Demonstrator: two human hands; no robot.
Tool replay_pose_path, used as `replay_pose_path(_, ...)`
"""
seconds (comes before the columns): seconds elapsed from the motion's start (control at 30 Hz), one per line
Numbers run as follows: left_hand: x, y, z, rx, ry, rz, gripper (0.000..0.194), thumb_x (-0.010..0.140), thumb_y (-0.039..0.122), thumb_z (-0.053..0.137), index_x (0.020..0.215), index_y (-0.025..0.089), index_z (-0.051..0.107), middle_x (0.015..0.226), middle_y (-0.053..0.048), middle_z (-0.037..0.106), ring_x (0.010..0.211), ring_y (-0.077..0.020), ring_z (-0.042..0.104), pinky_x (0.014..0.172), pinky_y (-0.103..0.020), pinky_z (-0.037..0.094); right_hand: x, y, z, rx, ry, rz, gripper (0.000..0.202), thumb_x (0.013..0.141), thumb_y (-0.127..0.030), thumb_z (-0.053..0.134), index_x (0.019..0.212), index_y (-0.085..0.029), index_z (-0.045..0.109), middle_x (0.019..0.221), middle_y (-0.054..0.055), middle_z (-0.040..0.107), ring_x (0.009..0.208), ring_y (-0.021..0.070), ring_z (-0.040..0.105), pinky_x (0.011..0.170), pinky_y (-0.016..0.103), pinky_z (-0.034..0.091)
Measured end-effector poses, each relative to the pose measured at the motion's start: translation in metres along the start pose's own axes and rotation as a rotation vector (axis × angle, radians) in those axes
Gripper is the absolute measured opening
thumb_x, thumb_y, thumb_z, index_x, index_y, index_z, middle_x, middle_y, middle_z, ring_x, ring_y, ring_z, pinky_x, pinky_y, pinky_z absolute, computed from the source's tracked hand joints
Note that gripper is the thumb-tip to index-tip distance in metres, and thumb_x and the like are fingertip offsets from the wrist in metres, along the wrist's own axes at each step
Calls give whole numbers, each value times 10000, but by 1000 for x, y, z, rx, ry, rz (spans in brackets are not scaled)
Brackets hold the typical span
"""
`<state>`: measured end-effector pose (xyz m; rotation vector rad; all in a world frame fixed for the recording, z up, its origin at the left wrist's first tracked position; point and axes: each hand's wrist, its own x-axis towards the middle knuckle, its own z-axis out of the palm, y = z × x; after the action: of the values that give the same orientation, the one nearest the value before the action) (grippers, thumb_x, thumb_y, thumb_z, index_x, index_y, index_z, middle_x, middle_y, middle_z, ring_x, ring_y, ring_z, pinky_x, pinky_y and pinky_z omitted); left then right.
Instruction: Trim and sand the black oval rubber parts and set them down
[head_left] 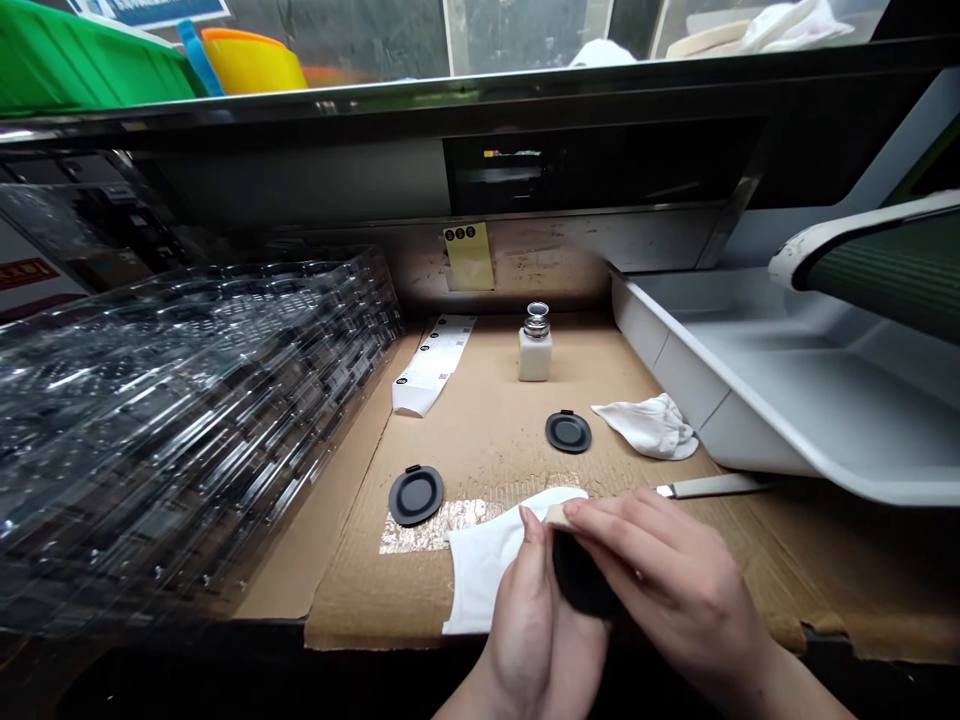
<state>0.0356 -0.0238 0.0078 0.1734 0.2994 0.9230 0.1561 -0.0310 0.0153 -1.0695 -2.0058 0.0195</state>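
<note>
**Dark piece cradled, right fingers pressing at its top edge!**

And here we are: the smooth, rounded dark piece [581, 578] sits between both hands, just above the cardboard's near edge. The left hand [532, 610] curls around it, thumb raised alongside, apparently steadying it. The right hand [667, 560] bunches its fingers over a small pale pad [556, 516], pinning it at the top edge; whether the thumb pinches from below, I can't tell.

Right behind, a soft white cloth [484, 565] lies flat, perhaps a clean rest, partly over shiny clear tape [416, 537]. Further out, two matt black covers, one left [416, 495] and one right [568, 432], rounded with tabs, lie well apart, likely for easy reach. A squarish white bottle [535, 355] with a metal top stands upright beyond, beside a glossy label strip [433, 365]. Over right, a crumpled cloth [654, 427] near the smooth grey bin [675, 350]; left, stacked clear plastic trays [300, 370], ridged and glinting, all on brown corrugated cardboard [487, 440].
</note>
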Motion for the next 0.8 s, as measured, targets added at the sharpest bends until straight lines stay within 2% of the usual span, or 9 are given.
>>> replay_pose_path(0.1, 0, 3, 1, 3, 33, -15, 474, 888, 442, 277, 971, 106, 600, 985, -124, 622, 1017, -216, 543, 978, -356, 308, -1, -3, -3, 12, -28, -56, 319, 806, -56, 480, 1101, -147, 560, 919, 59, 644, 779, 135, 550, 681, 268, 461)
replay_pose_path(0.2, 2, 6, -1, 34, 98, -25, 472, 857, 495, 319, 936, 123, 598, 943, -128, 632, 973, -231, 566, 976, -395, 309, -5, -8, -11, 16, -194, -146, 259, 846, -133, 456, 1074, -163, 575, 824, 36, 650, 684, 131, 544, 581, 261, 447)
replay_pose_path(0.27, 3, 6, -1, 46, 114, -41, 478, 850, 503, 327, 942, 117, 594, 938, -135, 632, 951, -239, 575, 969, -414, 315, -8, -6, -20, -5, -309, -162, 227, 862, -182, 457, 1050, -187, 584, 808, 23, 649, 676, 130, 547, 574, 260, 450)
replay_pose_path(0.37, 5, 7, 2, 52, 100, -30, 482, 855, 496, 316, 955, 112, 589, 928, -138, 632, 928, -235, 579, 942, -410, 335, -12, 3, -37, -20, -360, -147, 213, 854, -168, 459, 1021, -196, 589, 845, 27, 649, 715, 130, 568, 605, 254, 475)
replay_pose_path(0.43, 5, 7, 6, 63, 92, -1, 476, 860, 491, 307, 955, 120, 590, 928, -134, 634, 920, -230, 579, 911, -393, 355, -14, 10, -46, -36, -275, -72, 233, 833, -125, 468, 1025, -194, 581, 871, 28, 647, 743, 120, 584, 616, 228, 488)
replay_pose_path(0.53, 5, 7, 8, 81, 61, 2, 474, 862, 490, 300, 961, 133, 597, 961, -131, 633, 936, -235, 575, 879, -374, 370, -17, 11, -46, -88, -52, 50, 284, 795, -122, 543, 1069, -194, 560, 916, 27, 646, 812, 115, 603, 689, 200, 503)
replay_pose_path(0.6, 5, 5, 7, 86, 28, 7, 497, 861, 500, 289, 980, 133, 602, 984, -137, 630, 949, -234, 570, 884, -370, 365, -19, 5, -36, -124, 32, 45, 329, 784, -116, 559, 1106, -186, 549, 947, 37, 644, 861, 127, 604, 746, 212, 505)
replay_pose_path(0.67, 5, 1, 6, 83, -4, 36, 527, 862, 510, 266, 999, 132, 606, 989, -140, 630, 960, -233, 565, 907, -376, 351, -19, -1, -22, -152, 63, -9, 355, 784, -89, 542, 1130, -165, 546, 958, 53, 641, 890, 143, 597, 775, 240, 504)
replay_pose_path(0.8, 6, -8, 4, 92, -7, 139, 519, 880, 471, 239, 947, 136, 630, 962, -113, 636, 986, -231, 555, 956, -381, 323, -14, -8, 6, -231, 206, -55, 335, 766, -65, 557, 1098, -108, 573, 904, 86, 640, 871, 172, 594, 763, 285, 505)
